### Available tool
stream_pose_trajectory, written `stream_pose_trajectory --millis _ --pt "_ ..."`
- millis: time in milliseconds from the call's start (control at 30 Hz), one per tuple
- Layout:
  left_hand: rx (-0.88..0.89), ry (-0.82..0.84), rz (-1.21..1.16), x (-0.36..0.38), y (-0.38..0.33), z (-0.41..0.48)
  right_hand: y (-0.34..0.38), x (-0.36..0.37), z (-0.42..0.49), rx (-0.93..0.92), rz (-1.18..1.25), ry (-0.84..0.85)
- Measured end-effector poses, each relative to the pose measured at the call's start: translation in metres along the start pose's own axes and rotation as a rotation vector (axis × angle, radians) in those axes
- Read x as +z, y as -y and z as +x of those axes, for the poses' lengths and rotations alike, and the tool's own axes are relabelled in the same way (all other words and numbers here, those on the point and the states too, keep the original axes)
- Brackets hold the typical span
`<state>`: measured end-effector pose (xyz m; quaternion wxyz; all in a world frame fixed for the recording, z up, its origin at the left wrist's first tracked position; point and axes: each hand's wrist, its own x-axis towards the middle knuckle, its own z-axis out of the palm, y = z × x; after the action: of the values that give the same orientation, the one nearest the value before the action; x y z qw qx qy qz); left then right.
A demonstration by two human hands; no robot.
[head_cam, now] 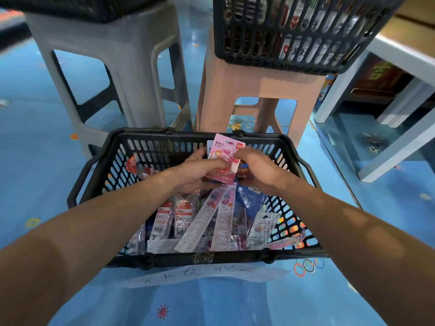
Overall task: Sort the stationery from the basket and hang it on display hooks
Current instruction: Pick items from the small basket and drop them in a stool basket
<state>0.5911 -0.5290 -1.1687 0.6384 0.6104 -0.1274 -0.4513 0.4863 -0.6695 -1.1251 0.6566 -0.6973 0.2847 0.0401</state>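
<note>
1. One handwritten paper label point(202, 274) is hanging taped to the near rim of one black basket point(94, 165), which is sitting on the blue floor point(35, 161).
2. Inside, by the near rim, two pale rulers point(207, 220) are lying side by side. Two red-and-white packs point(174, 220) are lying just left of them, and one white pouch point(263, 225) is lying toward the near right corner.
3. Toward the far rim, two hands are meeting on one pink sharpener card point(227, 149). The left hand point(195, 172) is curling around its lower part, thumb pressing the front, and the right hand point(261, 170) is pinching its right edge. The card is standing upright above the other stock, with a second card's edge showing behind it.
4. Beyond the far rim, two stools are standing, one grey stool point(131, 67) left and one pink stool point(259, 85) right. Each is carrying one dark crate point(294, 31).
</note>
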Motion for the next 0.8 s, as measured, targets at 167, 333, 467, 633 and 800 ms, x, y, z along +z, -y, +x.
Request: stream_pose_trajectory --millis 167,333,467,633,800 --pt "0.045 0.034 0.080 0.004 -0.004 -0.006 -0.002 0.009 0.004 -0.058 0.084 0.090" --pt "0.025 0.023 0.069 -0.005 -0.016 -0.007 0.008 -0.008 0.010 -0.096 0.150 -0.073" --pt "0.015 -0.096 0.011 -0.023 -0.020 -0.004 -0.005 -0.037 0.020 -0.068 -0.018 -0.427" --pt "0.042 -0.207 0.041 -0.029 -0.019 -0.003 -0.031 -0.046 0.017 0.052 -0.615 -0.315" --pt "0.062 -0.203 -0.002 -0.024 -0.016 0.000 -0.054 -0.031 0.019 0.141 -0.822 0.021"
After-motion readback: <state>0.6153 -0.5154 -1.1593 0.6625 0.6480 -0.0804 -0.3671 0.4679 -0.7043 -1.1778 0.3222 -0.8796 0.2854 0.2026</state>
